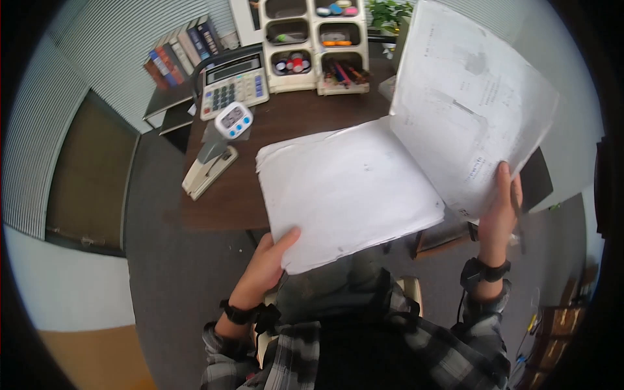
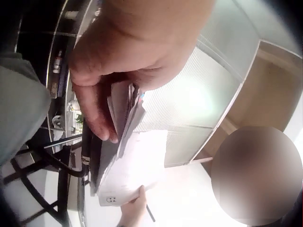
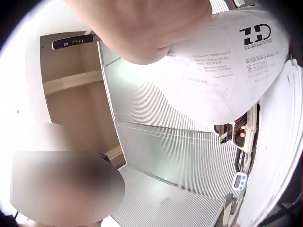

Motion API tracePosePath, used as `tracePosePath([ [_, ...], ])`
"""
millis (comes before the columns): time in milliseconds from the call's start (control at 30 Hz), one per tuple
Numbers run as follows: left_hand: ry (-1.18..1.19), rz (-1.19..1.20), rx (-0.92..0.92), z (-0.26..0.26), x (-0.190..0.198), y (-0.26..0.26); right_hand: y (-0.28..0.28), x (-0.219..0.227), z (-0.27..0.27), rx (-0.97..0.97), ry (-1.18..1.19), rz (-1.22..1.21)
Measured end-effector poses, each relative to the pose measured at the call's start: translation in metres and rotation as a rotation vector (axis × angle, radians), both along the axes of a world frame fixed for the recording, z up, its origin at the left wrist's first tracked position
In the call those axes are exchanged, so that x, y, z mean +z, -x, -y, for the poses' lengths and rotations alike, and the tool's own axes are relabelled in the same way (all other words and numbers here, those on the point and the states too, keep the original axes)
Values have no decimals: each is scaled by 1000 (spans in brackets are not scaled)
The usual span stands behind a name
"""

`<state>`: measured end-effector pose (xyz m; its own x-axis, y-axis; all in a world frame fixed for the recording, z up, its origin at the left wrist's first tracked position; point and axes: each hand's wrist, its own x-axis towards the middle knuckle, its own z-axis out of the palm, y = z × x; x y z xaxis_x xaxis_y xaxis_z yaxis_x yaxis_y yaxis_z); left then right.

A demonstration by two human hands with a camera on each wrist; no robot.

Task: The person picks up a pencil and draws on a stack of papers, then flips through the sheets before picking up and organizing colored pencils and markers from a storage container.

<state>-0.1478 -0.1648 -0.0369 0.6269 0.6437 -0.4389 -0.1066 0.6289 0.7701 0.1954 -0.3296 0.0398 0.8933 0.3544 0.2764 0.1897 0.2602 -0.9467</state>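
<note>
A thick, worn-edged stack of white paper [image 1: 348, 192] is held over the front of the desk, its top face nearly blank. My left hand [image 1: 265, 261] grips the stack's near left corner, thumb on top and fingers underneath. To the right, a printed sheet [image 1: 465, 114] is raised and tilted away from the stack, meeting it along a slanting line. My right hand [image 1: 498, 211] pinches that sheet by its lower right edge, thumb on the printed face. A large black logo [image 3: 255, 34] marks the sheet in the right wrist view. Beside the right hand, a thin dark stick [image 2: 150, 213] shows in the left wrist view.
On the brown desk [image 1: 286, 117] are a stapler [image 1: 209, 170], a white timer [image 1: 234, 120] and a calculator [image 1: 235, 84]. A cream organizer [image 1: 316, 45] with pens and small items stands behind. Books [image 1: 182, 52] and a plant [image 1: 389, 14] are farther back.
</note>
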Motion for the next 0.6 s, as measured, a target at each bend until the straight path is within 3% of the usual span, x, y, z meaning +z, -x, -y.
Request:
tracePosePath([
  [67,-202,-68,-83,1,-3,6,0,3,0,-16,-2,12],
  [167,-325,-114,-132,4,2,22,-2,3,0,-16,-21,27],
  [367,-683,-315,-5,16,39,50,-2,3,-1,4,-40,78],
  [433,-650,-280,268,21,38,67,0,5,-3,-38,-72,110],
  [467,-662,-276,252,22,39,71,0,6,-1,-45,-50,147],
  [533,-631,-184,544,22,45,75,5,11,-1,-51,-11,215],
  [600,-617,-147,603,23,57,74,5,8,0,-92,31,278],
])
